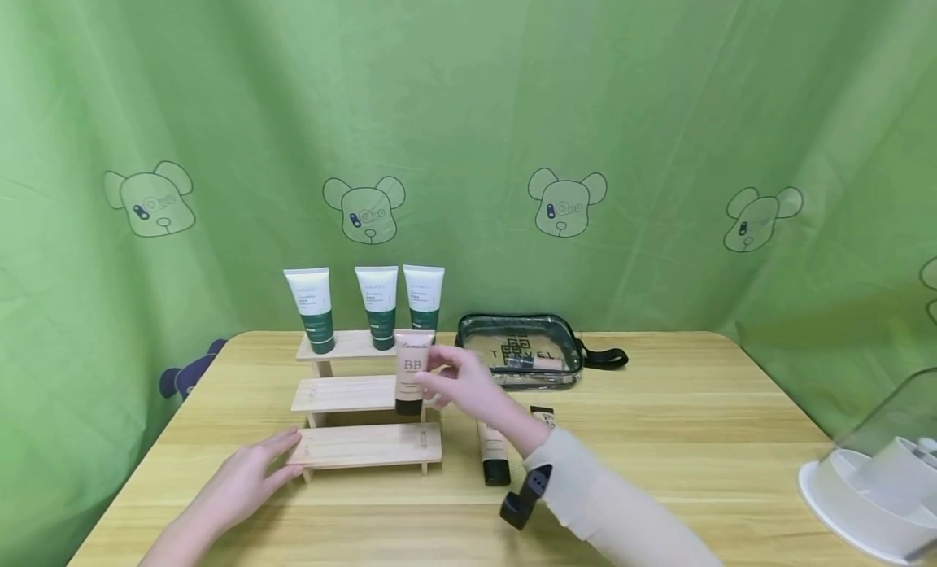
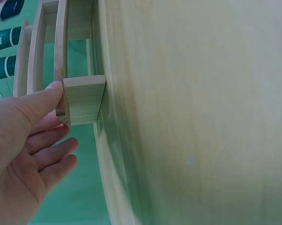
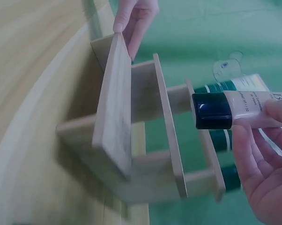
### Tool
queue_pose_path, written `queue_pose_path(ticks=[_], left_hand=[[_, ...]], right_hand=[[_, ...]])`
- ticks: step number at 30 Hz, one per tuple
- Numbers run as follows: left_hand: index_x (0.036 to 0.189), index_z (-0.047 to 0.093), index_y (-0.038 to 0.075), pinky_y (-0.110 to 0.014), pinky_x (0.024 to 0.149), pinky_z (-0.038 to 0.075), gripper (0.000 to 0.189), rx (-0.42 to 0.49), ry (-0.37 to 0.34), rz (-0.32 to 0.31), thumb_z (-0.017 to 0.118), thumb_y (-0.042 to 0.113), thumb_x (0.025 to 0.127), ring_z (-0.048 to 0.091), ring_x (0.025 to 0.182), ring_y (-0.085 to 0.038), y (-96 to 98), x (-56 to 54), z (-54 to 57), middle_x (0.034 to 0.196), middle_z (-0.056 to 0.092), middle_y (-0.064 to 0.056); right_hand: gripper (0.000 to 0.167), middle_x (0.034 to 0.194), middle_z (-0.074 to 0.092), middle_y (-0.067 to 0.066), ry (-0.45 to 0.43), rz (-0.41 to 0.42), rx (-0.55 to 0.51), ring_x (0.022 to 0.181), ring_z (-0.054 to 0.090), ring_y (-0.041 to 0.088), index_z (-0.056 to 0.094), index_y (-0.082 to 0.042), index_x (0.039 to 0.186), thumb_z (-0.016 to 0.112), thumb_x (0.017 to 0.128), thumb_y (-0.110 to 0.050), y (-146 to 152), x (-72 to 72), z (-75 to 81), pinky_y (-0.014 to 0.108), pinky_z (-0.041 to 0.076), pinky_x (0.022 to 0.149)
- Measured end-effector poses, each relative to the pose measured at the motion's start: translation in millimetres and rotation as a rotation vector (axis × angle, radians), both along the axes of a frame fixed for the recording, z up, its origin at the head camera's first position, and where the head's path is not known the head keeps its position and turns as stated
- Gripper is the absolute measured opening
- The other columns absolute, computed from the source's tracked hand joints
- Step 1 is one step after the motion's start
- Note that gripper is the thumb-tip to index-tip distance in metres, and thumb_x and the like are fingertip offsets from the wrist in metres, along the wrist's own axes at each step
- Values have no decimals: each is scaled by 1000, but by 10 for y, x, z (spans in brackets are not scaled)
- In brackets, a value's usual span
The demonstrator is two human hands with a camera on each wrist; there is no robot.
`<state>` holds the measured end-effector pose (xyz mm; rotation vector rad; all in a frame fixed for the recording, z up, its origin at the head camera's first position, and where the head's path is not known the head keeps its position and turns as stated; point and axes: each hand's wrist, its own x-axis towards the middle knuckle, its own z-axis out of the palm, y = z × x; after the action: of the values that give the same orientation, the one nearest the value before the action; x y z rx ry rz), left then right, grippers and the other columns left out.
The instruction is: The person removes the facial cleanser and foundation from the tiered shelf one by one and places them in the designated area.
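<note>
My right hand (image 1: 464, 384) pinches a beige BB cream tube (image 1: 412, 368) by its side, black cap down, in front of the middle step of a three-step wooden display stand (image 1: 366, 445). The right wrist view shows thumb and fingers on the body of the tube, its black cap (image 3: 213, 111) pointing at the stand. At the stand's left end, my left hand (image 1: 245, 477) grips the lowest board (image 2: 61, 47) between thumb and forefinger, the other fingers loosely bent. Three white and green tubes (image 1: 376, 307) stand caps down on the top step, the rightmost partly hidden behind the BB cream.
Another beige tube (image 1: 494, 449) lies on the table (image 1: 659, 469) right of the stand, and a further one (image 1: 542, 415) shows partly behind my right forearm. A clear travel pouch (image 1: 521, 351) with items inside sits at the back. A white round-based container (image 1: 871, 502) stands far right.
</note>
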<state>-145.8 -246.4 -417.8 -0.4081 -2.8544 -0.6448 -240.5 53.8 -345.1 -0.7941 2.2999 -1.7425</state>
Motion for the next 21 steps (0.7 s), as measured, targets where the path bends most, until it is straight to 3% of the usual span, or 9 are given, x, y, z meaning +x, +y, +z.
queue_pose_path(ticks=[5,9,13,21], left_hand=[[118,57,-7,-52,92,42,48,4,-1,2,69,21,81,52,109,-40,0,-4,-3,123,53,-24],[118,58,-7,-52,92,42,48,5,4,1,70,22,81,52,109,-40,0,5,-2,123,53,-24],[118,58,-7,-52,92,42,49,4,5,2,70,24,82,52,109,-40,0,14,6,123,53,-23],[119,57,-7,-52,92,42,49,-2,0,0,69,23,82,52,109,-40,2,10,8,123,53,-24]], right_hand=[[19,88,63,11,-18,-63,-1,73,62,30,57,3,97,65,86,-11,342,102,29,45,56,62],[22,86,62,12,-32,-108,-10,73,61,30,56,6,101,63,87,-9,648,130,-8,46,56,63],[30,90,62,15,-15,-182,0,73,61,27,55,8,109,64,86,-10,954,112,-115,40,56,60],[37,91,62,15,-70,-331,18,71,60,24,49,13,116,60,89,-9,1529,171,-212,34,56,58]])
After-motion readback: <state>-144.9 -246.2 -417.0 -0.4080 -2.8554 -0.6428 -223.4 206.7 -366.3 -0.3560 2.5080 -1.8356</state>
